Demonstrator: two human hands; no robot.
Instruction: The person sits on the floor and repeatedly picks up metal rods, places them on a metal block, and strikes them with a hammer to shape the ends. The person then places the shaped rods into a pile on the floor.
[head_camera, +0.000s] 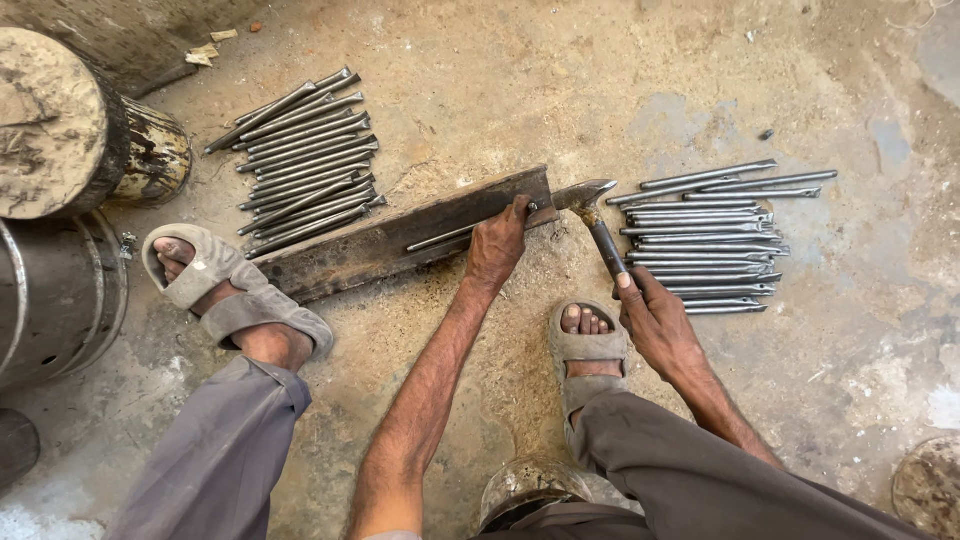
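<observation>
Head view: left hand is pinning a thin, stiff steel rod onto a heavy iron bar; right hand is gripping a hammer by its handle, head beside the rod's end.

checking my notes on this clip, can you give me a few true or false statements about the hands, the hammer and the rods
1. The right hand grips a hammer by its handle. True.
2. The left hand lies flat on the floor, away from any metal. False: it presses a single rod onto the long metal bar.
3. Two piles of rods lie on the floor, a left pile and a right pile. True.
4. The hammer head sits at the bar's left end, by the sandalled foot. False: it is at the bar's right end, beside the left hand.
5. Both feet are bare. False: each wears a grey sandal.
</observation>
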